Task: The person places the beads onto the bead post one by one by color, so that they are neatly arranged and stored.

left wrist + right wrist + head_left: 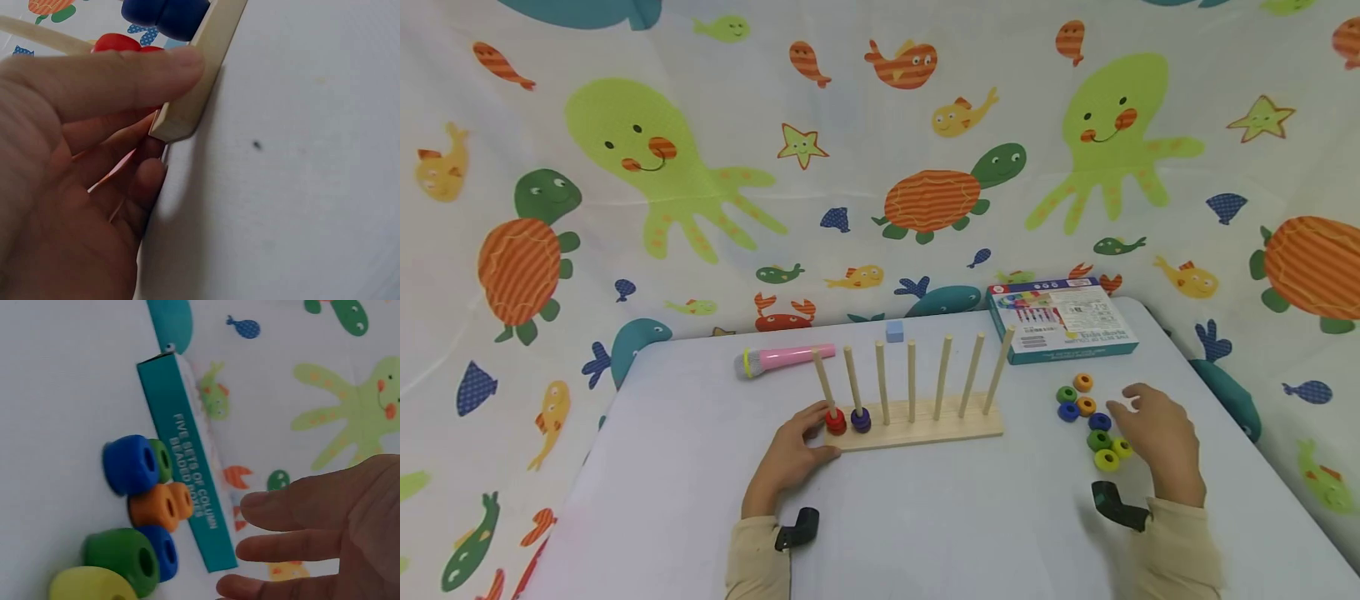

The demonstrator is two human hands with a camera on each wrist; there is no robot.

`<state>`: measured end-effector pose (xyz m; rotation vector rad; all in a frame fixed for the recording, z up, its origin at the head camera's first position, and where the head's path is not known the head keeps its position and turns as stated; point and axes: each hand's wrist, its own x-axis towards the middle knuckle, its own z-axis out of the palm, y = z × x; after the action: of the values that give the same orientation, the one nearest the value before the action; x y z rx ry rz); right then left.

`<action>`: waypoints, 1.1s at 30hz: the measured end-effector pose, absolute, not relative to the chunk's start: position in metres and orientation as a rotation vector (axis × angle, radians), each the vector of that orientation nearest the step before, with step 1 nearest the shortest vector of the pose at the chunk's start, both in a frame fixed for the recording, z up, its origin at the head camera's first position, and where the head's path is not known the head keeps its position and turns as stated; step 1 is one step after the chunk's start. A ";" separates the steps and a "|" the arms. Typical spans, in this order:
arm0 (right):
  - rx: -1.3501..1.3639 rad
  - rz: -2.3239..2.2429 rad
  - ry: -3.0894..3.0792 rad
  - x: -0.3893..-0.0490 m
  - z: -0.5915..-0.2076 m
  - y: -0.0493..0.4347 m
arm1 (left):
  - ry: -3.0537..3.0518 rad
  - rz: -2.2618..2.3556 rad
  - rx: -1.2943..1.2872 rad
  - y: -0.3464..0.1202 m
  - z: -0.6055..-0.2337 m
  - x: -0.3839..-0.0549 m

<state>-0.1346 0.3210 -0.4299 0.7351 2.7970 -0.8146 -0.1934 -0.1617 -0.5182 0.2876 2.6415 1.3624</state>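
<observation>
A wooden base with a row of upright pegs [917, 431] lies across the middle of the table. Its leftmost peg carries red beads [835, 422], and the peg beside it holds dark blue-purple beads [861, 420]. My left hand [793, 454] grips the base's left end; in the left wrist view the thumb presses the front edge [206, 81] with the fingers behind. Above the table on the right, my right hand [1161, 437] holds nothing, its fingers apart. Just left of it lie loose beads: orange [1082, 382], green [1099, 441], blue [1068, 412] and yellow [1107, 460].
A flat teal-and-white box [1063, 321] lies at the back right, behind the loose beads. A pink toy microphone [786, 358] and a small light-blue cube [894, 332] lie behind the pegs. A cloth printed with sea animals [850, 150] hangs along the table's back edge.
</observation>
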 end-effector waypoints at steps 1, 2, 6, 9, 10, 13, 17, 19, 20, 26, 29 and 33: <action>0.693 -0.796 2.761 -0.137 -0.435 0.323 | 2.641 1.365 0.288 -0.161 -0.518 -0.194; 0.661 -0.780 2.735 -0.138 -0.440 0.324 | 2.643 1.364 0.293 -0.161 -0.519 -0.194; 0.621 -0.759 2.688 -0.142 -0.457 0.325 | 2.643 1.371 0.313 -0.162 -0.521 -0.193; 0.610 -0.750 2.704 -0.143 -0.463 0.324 | 2.642 1.381 0.327 -0.162 -0.522 -0.192; 0.604 -0.749 2.710 -0.143 -0.464 0.323 | 2.647 1.381 0.330 -0.163 -0.521 -0.192; 0.606 -0.746 2.721 -0.146 -0.465 0.319 | 2.646 1.383 0.310 -0.163 -0.520 -0.192; 0.634 -0.739 2.722 -0.146 -0.462 0.316 | 2.650 1.370 0.289 -0.162 -0.519 -0.191; 0.658 -0.751 2.746 -0.145 -0.459 0.315 | 2.647 1.375 0.283 -0.162 -0.519 -0.190; 0.675 -0.759 2.771 -0.145 -0.456 0.314 | 2.645 1.378 0.284 -0.163 -0.519 -0.190; 0.679 -0.947 3.085 -0.131 -0.413 0.284 | 2.626 1.394 0.289 -0.163 -0.520 -0.192; 0.428 -1.141 3.285 -0.121 -0.383 0.252 | 2.629 1.392 0.290 -0.162 -0.520 -0.191; -0.212 -1.351 3.410 -0.121 -0.350 0.205 | 2.626 1.406 0.287 -0.162 -0.520 -0.190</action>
<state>-0.1214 0.2051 -0.3503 -0.2124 3.4099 -1.3509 -0.1900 -0.1624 -0.5204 0.2870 2.6263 1.4062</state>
